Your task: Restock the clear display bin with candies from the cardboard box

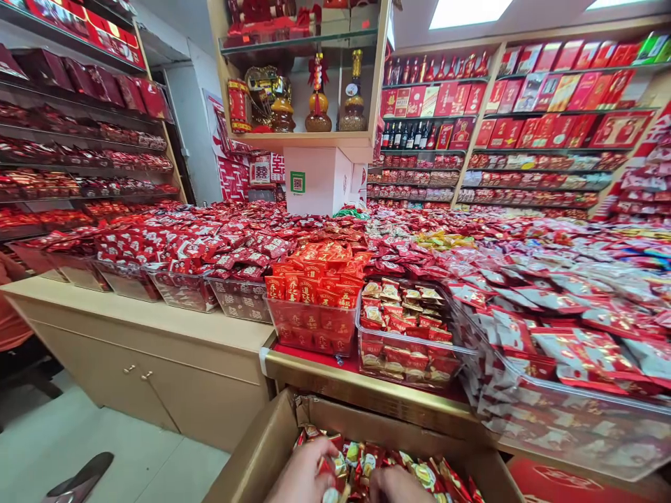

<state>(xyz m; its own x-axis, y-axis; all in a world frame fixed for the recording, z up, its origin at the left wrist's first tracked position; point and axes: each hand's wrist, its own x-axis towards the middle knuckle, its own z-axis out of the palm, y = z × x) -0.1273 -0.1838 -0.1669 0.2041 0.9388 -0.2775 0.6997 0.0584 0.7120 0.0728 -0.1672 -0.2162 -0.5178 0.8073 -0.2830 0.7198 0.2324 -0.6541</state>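
Low in the frame an opened cardboard box (256,454) holds many small foil candy packets (427,476) in red, gold and green. My left hand (304,471) reaches into it with thumb and fingers curled round some packets. To its right, my right hand (401,487) is in the same heap, its fingers bent inward among the packets. What those fingers hold is hidden. Just beyond the box stands a clear bin (419,346) of red-and-gold packets. Left of that bin is another clear bin (314,325) with upright bright-red packets.
A gold-edged counter (377,388) runs behind the box. To the right a large clear bin (592,419) of red-and-white packets juts forward. A beige cabinet (172,377) stands at left, and a dark shoe (84,478) shows on the floor. Stocked shelves (469,164) line the walls.
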